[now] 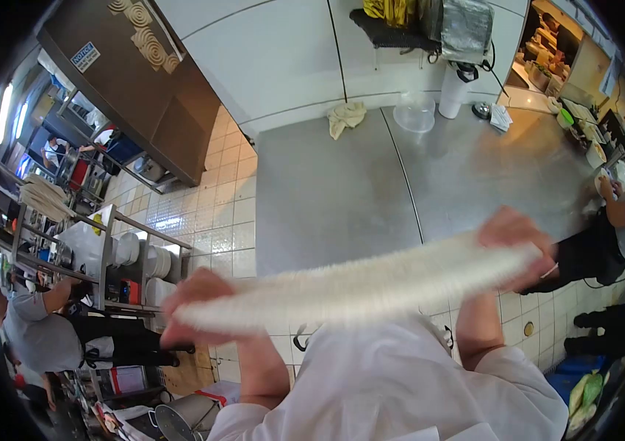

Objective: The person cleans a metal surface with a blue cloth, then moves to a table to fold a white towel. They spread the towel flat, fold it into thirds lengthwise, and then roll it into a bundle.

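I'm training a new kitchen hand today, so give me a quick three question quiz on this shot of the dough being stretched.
1. True or false: the strip of dough is resting on the steel counter.
2. Which lies nearest the back wall on the counter? A) a crumpled cloth B) a frying pan C) a cutting board
3. Fill in: the left hand and right hand each grip one ____ of the dough.

Key
1. False: it is stretched in the air between both hands, blurred, in front of the counter.
2. A. A clear plastic tub sits beside the cloth.
3. End.
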Available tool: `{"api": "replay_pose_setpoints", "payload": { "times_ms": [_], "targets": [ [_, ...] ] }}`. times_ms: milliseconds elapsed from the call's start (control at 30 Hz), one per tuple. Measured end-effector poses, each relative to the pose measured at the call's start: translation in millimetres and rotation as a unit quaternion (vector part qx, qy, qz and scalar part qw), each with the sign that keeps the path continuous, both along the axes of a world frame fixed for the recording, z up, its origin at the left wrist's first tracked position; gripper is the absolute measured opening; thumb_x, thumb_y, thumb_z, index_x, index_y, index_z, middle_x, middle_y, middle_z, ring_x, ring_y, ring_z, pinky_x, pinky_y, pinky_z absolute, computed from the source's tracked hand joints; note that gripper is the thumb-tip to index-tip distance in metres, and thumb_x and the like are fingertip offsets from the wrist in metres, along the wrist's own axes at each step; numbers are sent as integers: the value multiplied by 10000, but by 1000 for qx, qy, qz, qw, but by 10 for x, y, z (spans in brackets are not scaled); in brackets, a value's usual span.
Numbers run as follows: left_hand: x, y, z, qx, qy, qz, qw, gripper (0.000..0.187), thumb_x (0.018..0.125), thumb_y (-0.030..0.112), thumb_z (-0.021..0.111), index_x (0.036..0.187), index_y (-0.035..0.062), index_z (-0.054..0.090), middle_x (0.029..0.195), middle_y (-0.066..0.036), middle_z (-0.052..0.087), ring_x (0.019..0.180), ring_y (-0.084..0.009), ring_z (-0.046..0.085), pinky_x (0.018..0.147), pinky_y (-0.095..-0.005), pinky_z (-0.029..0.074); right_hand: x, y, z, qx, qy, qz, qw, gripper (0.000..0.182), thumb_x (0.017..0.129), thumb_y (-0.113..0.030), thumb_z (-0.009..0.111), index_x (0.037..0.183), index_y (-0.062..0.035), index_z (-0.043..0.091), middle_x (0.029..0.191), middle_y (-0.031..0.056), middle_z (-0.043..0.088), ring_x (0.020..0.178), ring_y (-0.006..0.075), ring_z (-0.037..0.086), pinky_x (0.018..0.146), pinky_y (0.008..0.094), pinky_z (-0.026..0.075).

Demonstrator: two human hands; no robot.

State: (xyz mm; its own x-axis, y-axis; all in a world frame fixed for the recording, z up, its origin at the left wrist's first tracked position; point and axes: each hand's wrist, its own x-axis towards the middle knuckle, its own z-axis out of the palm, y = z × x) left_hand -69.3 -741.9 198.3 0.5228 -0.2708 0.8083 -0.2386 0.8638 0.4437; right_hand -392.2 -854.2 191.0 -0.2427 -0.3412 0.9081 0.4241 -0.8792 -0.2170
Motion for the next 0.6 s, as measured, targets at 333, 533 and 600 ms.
{"api": "replay_pose_setpoints", "payload": {
  "times_ms": [333,533,600],
  "targets": [
    [-975,-610,1505,-235,-243,-182,923,540,834,588,566,669,80,484,588,-29,441,485,-156,419,482,-315,301,799,16,1359,-254,80,20,964,489,940,-558,425,833,-92,525,756,90,551,544,206,507,460,326,364],
    [-863,-1005,1223,-124,-439,-109,883,505,838,521,600,679,45,545,587,-34,433,457,-193,437,417,-295,332,973,-379,1179,-297,164,13,940,329,943,-365,548,821,-62,505,799,96,538,593,233,510,504,344,409],
    [-897,-1116,1118,-127,-414,-125,893,531,837,553,590,678,49,545,584,-35,441,460,-192,446,419,-296,337,1117,-425,1086,-271,106,-12,957,497,917,-534,461,754,-67,506,749,77,502,565,200,481,467,309,369]
  ]
}}
